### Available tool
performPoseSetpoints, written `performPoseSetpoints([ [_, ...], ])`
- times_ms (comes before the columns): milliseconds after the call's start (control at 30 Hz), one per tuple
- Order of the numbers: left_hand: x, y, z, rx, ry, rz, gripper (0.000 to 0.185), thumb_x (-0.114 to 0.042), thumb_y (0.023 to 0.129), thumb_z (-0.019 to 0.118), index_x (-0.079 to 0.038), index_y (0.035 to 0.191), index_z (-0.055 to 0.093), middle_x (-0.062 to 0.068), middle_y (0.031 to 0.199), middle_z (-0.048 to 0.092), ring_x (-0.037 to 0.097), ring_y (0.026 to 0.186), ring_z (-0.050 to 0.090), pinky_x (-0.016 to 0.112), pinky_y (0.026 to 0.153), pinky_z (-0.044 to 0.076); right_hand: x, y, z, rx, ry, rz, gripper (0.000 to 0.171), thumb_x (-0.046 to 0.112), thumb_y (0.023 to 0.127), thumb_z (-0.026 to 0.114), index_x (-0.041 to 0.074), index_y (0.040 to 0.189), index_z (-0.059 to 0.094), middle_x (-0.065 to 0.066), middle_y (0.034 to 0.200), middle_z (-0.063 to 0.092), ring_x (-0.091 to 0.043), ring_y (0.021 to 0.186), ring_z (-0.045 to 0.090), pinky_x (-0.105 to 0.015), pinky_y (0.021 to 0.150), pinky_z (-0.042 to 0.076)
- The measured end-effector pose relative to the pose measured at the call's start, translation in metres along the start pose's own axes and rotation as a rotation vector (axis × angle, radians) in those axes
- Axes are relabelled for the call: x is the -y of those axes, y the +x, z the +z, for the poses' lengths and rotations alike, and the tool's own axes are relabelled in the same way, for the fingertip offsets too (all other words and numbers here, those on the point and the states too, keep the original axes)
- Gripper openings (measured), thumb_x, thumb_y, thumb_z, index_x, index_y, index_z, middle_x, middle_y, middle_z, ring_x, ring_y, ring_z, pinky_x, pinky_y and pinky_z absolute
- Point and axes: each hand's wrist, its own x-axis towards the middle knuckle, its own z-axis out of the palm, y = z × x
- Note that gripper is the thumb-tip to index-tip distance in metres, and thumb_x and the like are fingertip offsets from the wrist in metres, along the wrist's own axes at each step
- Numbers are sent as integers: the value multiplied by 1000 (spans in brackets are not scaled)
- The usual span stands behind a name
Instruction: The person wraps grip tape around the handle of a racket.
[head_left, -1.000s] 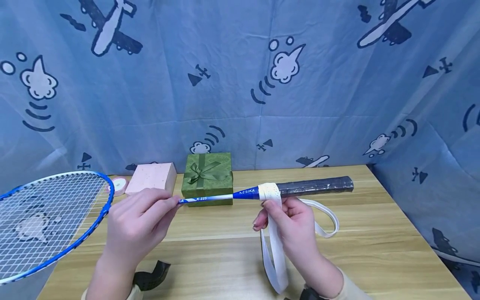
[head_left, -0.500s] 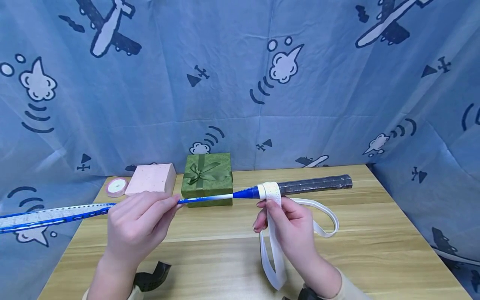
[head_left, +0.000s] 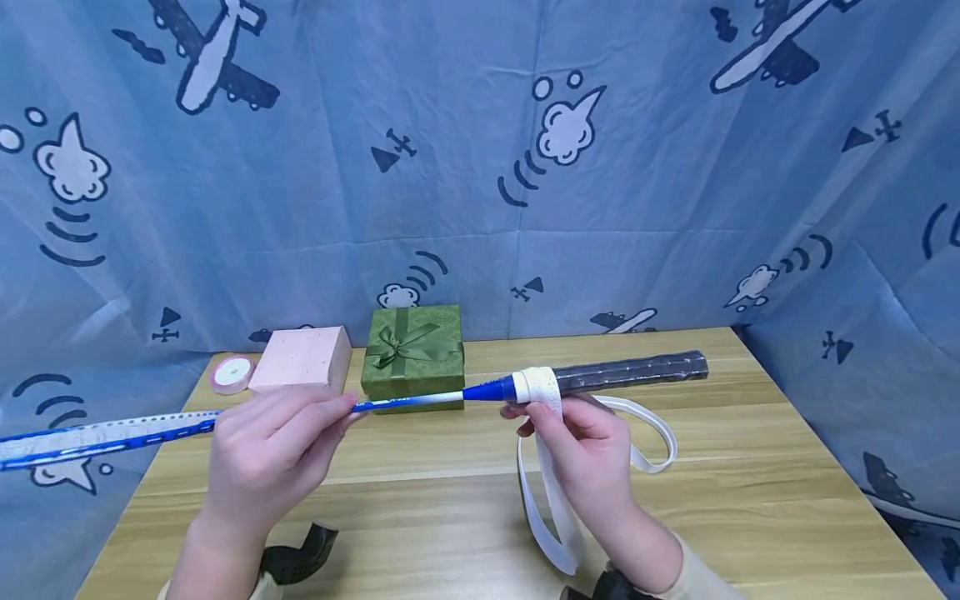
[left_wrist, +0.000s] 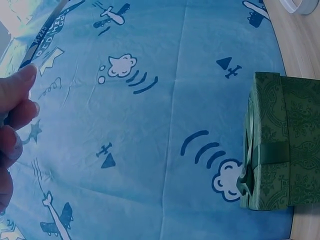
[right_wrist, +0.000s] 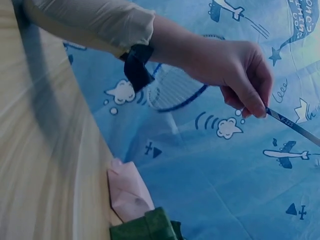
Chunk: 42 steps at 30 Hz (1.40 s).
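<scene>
blue-and-white badminton racket (head_left: 420,400) hangs level above the desk (head_left: 750,500), its one frame edge-on, running out past the desk's left edge. left hand (head_left: 266,454) pinches the thin shaft, its fingers (head_left: 330,408) curled round it. right hand (head_left: 588,458) sits just under the handle, its fingers (head_left: 536,417) grasping the white grip tape (head_left: 543,387), whose first turns wrap the handle beside the blue cone; the loose tail loops down below that hand and out to its right. beyond the fingers, two boxes stand near the back edge: one green gift box (head_left: 412,354), one pink box (head_left: 302,358), with one ribbon spool (head_left: 232,374) left of them. bare wood lies open right of the right hand
</scene>
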Motion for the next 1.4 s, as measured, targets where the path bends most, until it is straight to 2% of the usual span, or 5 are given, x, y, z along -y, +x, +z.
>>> performPoseSetpoints([
  [333,1,3,0,107,38,-1,32,-21,105,57,-8,82,75,-3,69,65,11,52,56,28,46,46,1,-3,4,-98,-94,18,27,-17,89,65,5,81,80,-4,84,79,-10,81,76,-17,66,53],
  [733,-2,5,1,49,66,-13,30,-23,103,65,-10,79,78,0,72,66,15,44,49,28,40,39,-3,1,3,24,20,-67,15,-12,100,54,-18,99,68,-3,103,79,-16,91,74,-33,80,62],
  [933,-2,5,1,15,81,-21,31,-23,102,66,-5,81,78,2,68,66,21,50,53,36,47,44,-4,0,4,-60,-76,-42,14,-14,95,61,-10,90,74,1,94,78,-11,89,71,-26,81,60],
  [1167,-3,5,2,-17,103,-24,32,-25,103,66,-4,83,80,4,69,69,23,54,58,39,50,47,-2,0,6,-136,-171,-26,25,-16,90,65,4,83,80,-1,86,78,-9,79,65,-19,63,48],
  [1400,-6,5,5,-50,143,-55,31,-25,102,67,-3,84,81,5,71,72,26,53,60,40,48,44,-2,0,5,-123,-141,-45,22,-16,90,66,1,92,81,-3,94,78,-12,89,69,-21,76,58],
])
